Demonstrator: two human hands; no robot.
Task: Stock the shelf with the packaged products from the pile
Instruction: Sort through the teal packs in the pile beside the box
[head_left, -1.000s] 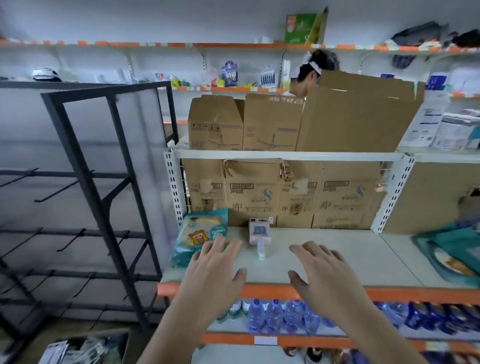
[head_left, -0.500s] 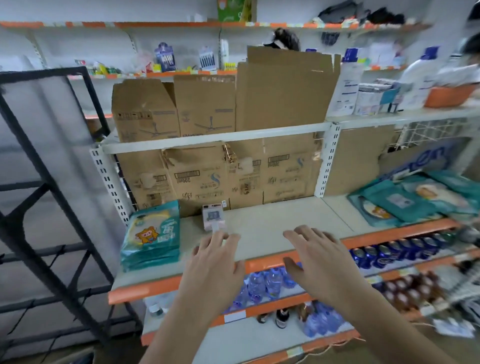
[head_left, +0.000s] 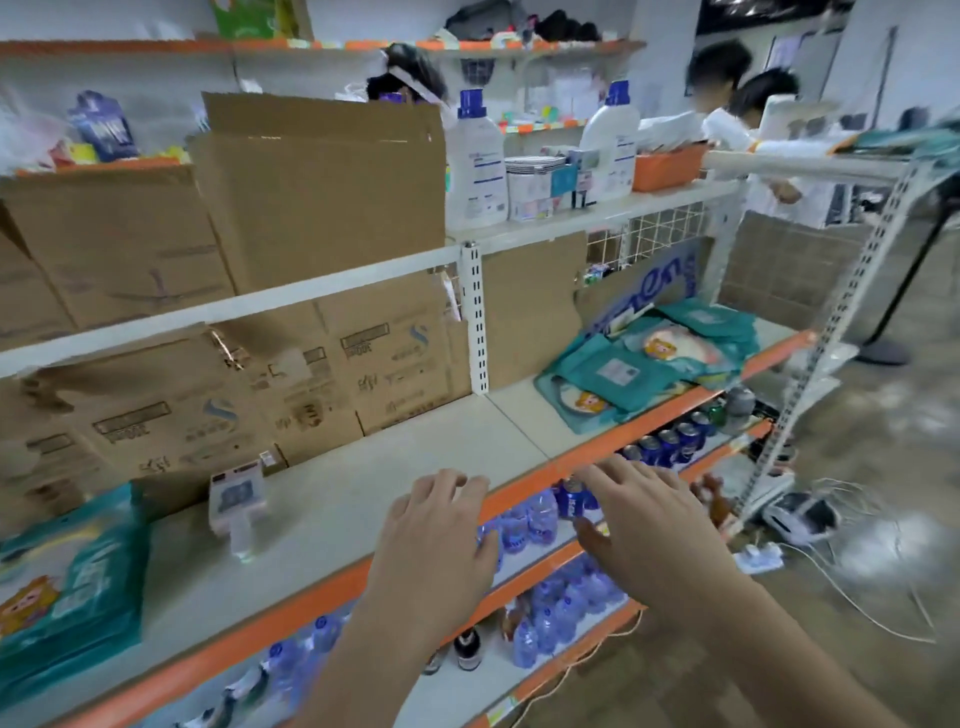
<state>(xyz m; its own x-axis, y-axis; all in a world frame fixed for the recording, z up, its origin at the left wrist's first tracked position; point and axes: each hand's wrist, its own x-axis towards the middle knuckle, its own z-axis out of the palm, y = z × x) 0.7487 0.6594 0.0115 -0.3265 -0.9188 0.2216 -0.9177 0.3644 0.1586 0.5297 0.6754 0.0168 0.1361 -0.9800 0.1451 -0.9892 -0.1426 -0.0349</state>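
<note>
Head view, down over shelf (head_left: 363, 499)

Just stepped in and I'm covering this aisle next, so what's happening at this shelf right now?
Someone is stocking the shelf. Both hands are empty: the left hand and right hand hover open by its orange front edge. A stack of teal packs stands at the left end, and the pile of teal packs lies further right with no hand on it.

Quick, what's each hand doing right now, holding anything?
Left hand: open, fingers spread, holding nothing, above the shelf's orange front edge.
Right hand: open, fingers spread, holding nothing, out in front of the shelf.
</note>
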